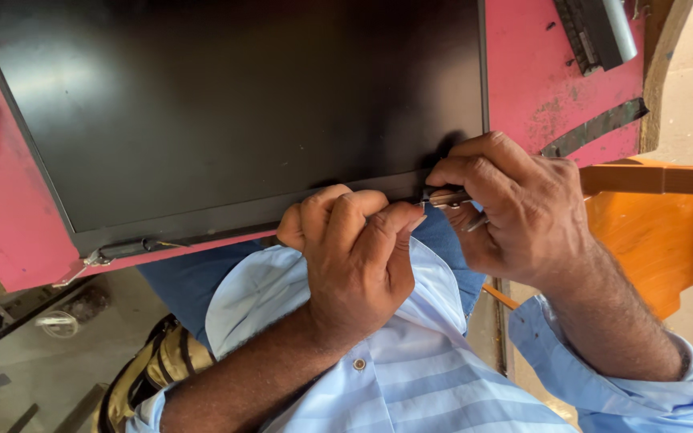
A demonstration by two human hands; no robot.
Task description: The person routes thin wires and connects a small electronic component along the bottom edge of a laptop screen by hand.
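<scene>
while curled, both hands (435,220) pinch the laptop screen (234,112) corner.

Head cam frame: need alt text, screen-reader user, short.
Two bare hands, left hand and right hand, meet at the near edge of a flat black laptop screen panel lying on a worn pink table, the right pinching a small metal part. An orange plastic chair stands at right.
</scene>
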